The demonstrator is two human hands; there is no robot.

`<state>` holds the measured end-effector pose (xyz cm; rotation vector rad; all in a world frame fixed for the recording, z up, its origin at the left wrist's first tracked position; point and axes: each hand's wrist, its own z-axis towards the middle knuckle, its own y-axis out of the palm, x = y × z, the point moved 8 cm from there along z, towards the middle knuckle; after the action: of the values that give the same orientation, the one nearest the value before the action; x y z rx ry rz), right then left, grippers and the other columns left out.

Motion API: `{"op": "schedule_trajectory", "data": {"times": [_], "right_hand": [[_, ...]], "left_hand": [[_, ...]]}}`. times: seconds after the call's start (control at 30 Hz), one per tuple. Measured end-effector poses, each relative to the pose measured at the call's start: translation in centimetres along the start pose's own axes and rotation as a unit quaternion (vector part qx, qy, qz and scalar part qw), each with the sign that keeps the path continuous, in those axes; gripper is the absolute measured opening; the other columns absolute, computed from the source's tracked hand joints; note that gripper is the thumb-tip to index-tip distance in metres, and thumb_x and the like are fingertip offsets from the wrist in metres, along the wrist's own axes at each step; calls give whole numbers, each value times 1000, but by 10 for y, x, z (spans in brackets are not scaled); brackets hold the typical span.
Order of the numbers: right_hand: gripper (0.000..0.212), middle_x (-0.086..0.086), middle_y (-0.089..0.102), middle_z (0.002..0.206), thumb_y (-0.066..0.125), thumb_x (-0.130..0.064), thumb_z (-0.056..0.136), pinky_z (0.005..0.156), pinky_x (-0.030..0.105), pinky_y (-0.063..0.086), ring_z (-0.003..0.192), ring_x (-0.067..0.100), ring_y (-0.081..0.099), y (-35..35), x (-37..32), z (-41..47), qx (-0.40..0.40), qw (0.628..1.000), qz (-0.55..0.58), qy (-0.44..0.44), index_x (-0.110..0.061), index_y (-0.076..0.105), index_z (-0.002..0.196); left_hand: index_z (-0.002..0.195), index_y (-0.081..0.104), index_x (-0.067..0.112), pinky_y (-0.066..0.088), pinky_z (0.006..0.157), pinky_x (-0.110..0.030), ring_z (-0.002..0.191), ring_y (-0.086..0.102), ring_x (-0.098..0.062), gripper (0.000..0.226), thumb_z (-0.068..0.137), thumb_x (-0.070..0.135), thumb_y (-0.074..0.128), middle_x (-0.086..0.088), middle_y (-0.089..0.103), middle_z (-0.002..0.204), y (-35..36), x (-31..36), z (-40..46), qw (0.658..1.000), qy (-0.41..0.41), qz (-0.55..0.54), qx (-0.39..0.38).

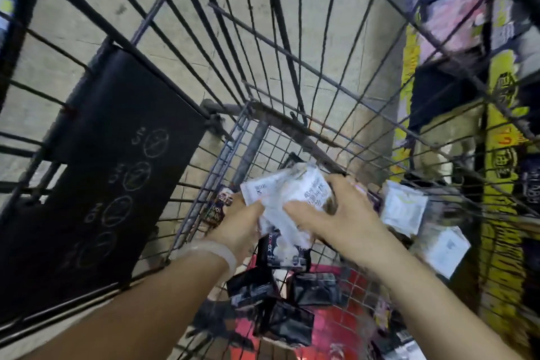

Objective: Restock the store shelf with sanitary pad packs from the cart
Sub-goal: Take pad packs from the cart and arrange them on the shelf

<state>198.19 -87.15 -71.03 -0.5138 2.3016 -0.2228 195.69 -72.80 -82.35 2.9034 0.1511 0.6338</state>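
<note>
Both my hands reach down into a wire cart (222, 161). My left hand (239, 225) and my right hand (339, 213) together grip a bundle of pad packs (289, 199) with white printed backs, held above the cart's floor. A black pack (285, 251) hangs at the bottom of the bundle. More black packs (292, 321) lie loose below on the cart's bottom, and a dark pack (217, 207) stands against the cart's left wall beside my left hand. White-backed packs (403, 210) lean at the right side.
A black flap with chalk markings (117, 178) hangs on the cart's left wall. Red and pink packaging (333, 330) lies under the black packs. The store shelf (455, 23) with pink and dark packs and yellow labels runs along the right. Concrete floor shows through the bars.
</note>
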Motion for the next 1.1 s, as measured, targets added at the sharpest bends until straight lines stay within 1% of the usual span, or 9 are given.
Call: {"op": "schedule_trajectory", "data": {"times": [0.1, 0.23, 0.33, 0.4, 0.6, 0.7, 0.83, 1.0, 1.1], "right_hand": [[69, -11, 66, 93, 67, -60, 52, 61, 20, 53, 74, 2, 64, -3, 9, -9, -42, 996, 75, 12, -26, 56, 111], [61, -12, 64, 89, 60, -75, 53, 74, 39, 57, 82, 8, 64, -26, 30, -12, 77, 987, 133, 43, -30, 56, 94], [47, -27, 52, 114, 47, -69, 78, 94, 26, 40, 107, 4, 52, -26, 34, -20, 56, 991, 98, 78, -37, 47, 112], [71, -19, 47, 136, 51, -77, 70, 110, 35, 31, 124, 9, 45, -21, 43, -22, 1, 988, 121, 100, -37, 43, 128], [74, -2, 70, 109, 66, -38, 58, 93, 30, 46, 96, 11, 64, -23, 45, -29, -75, 941, 313, 105, -16, 52, 127], [64, -6, 71, 103, 65, -34, 66, 93, 29, 46, 92, 9, 65, -24, 48, -34, -88, 945, 301, 92, -21, 49, 127], [68, -12, 69, 109, 74, -44, 63, 105, 33, 38, 103, 5, 63, -21, 41, -47, -90, 960, 255, 72, -30, 50, 125], [47, -32, 57, 103, 64, -63, 62, 99, 19, 30, 90, -15, 54, -43, 25, -81, -62, 965, 244, 71, -52, 44, 103], [84, -33, 53, 115, 62, -70, 42, 114, 34, 18, 108, -5, 50, -58, 24, -102, -14, 952, 298, 73, -51, 39, 120]], "left_hand": [[141, 34, 5, 49, 94, -52, 112, 56, -40, 63, 83, 18, 55, -25, 47, 138, 8, 2, 0, 999, 12, 41, -5], [131, 46, 13, 54, 69, -33, 94, 68, -25, 96, 42, 29, 80, -12, 66, 119, 29, 10, -12, 993, 36, 67, -90], [141, 39, 19, 50, 95, -46, 112, 63, -27, 107, 48, 36, 88, -6, 65, 124, 34, 7, -13, 989, 3, 63, -135], [139, 42, 22, 44, 102, -47, 115, 61, -27, 101, 50, 39, 88, -6, 65, 125, 37, 7, -16, 983, -7, 64, -174], [136, 47, 16, 56, 82, -35, 105, 67, -23, 78, 65, 27, 77, -6, 69, 117, 60, 8, -32, 967, -17, 89, -240], [120, 62, 25, 55, 82, -31, 106, 67, -20, 80, 51, 57, 84, -4, 70, 116, 80, 18, -52, 952, -7, 112, -284], [135, 46, 25, 53, 88, -33, 109, 63, -19, 90, 59, 72, 54, -5, 66, 122, 95, 27, -75, 945, 3, 163, -285], [131, 50, 28, 58, 78, -32, 112, 64, -21, 107, 37, 71, 81, -5, 65, 126, 117, 41, -110, 936, 22, 124, -329], [126, 55, 28, 57, 80, -34, 110, 65, -22, 102, 36, 69, 83, -4, 68, 121, 135, 46, -131, 930, 28, 127, -345]]}}
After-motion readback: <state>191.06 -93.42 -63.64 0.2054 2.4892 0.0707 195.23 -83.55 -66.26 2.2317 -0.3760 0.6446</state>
